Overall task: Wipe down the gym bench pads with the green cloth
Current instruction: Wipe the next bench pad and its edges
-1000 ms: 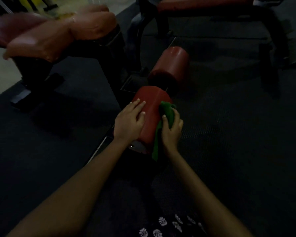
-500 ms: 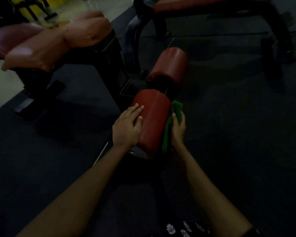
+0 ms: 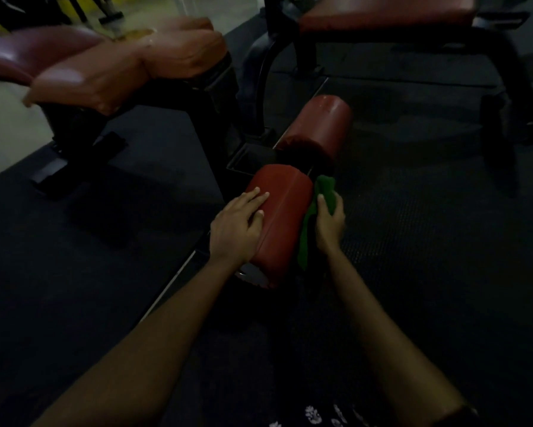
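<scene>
A red cylindrical roller pad [image 3: 282, 217] lies low near the floor in the middle of the view. My left hand [image 3: 237, 224] rests flat on its left side with straight fingers. My right hand [image 3: 329, 220] grips the green cloth [image 3: 313, 211] and presses it against the pad's right side; the cloth hangs down between hand and pad. A second red roller pad [image 3: 319, 126] sits just beyond. A worn orange-brown bench pad [image 3: 129, 69] is at the upper left, and a dark red flat bench pad [image 3: 382, 13] is at the top right.
Black metal bench frames [image 3: 259, 75] stand between the pads, with a foot plate [image 3: 77, 167] at the left. Dark rubber matting [image 3: 428, 241] covers the floor; pale bare floor [image 3: 3, 131] shows at the far left. The scene is dim.
My right hand has slid the green cloth from the top of the near roller pad down its right side. My left hand stays on the pad's left side.
</scene>
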Demonstrator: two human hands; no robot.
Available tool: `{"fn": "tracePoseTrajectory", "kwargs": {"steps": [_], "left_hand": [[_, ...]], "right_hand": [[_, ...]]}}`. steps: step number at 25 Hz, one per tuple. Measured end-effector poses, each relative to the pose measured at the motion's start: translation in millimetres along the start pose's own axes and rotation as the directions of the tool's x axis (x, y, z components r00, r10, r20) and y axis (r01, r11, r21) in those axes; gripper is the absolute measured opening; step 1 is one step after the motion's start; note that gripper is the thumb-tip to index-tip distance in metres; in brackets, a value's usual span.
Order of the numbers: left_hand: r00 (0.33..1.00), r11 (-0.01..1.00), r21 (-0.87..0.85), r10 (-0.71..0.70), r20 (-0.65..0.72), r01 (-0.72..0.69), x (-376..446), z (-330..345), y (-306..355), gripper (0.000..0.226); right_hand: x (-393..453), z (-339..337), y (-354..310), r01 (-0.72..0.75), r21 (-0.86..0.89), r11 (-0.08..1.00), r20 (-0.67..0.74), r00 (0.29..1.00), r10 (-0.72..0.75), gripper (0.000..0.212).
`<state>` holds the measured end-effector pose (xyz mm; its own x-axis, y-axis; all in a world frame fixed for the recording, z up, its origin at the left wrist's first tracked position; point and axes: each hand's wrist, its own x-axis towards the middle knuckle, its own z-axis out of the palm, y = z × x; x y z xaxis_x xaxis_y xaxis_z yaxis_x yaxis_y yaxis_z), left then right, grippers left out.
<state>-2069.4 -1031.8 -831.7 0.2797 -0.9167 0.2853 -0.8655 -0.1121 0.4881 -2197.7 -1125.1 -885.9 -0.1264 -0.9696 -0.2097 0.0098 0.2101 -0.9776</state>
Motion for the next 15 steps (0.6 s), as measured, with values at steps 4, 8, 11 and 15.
{"fn": "tracePoseTrajectory", "kwargs": {"steps": [4,8,11,15], "left_hand": [[0.998,1.0,-0.018,0.016,-0.063,-0.017,0.4,3.0,-1.3,0.05],[0.99,0.999,-0.035,0.0,-0.138,-0.004,-2.7,4.6,0.2,0.047],[0.953,0.983,-0.111,-0.169,-0.251,0.146,-8.1,8.0,1.9,0.045],[0.778,0.88,-0.338,-0.46,-0.428,0.334,-30.0,27.6,6.9,0.046]], "right_hand": [[-55.3,2.4,-12.4,0.43,-0.418,0.8,0.123,0.899,-0.419,0.043],[-12.1,9.5,-39.2,0.451,-0.571,0.687,0.215,0.889,-0.405,0.042],[-12.2,14.3,-52.4,0.535,-0.634,0.558,0.322,0.839,-0.439,0.042],[-40.1,-5.8,-41.2,0.725,-0.612,0.315,0.537,0.674,-0.507,0.042]]}}
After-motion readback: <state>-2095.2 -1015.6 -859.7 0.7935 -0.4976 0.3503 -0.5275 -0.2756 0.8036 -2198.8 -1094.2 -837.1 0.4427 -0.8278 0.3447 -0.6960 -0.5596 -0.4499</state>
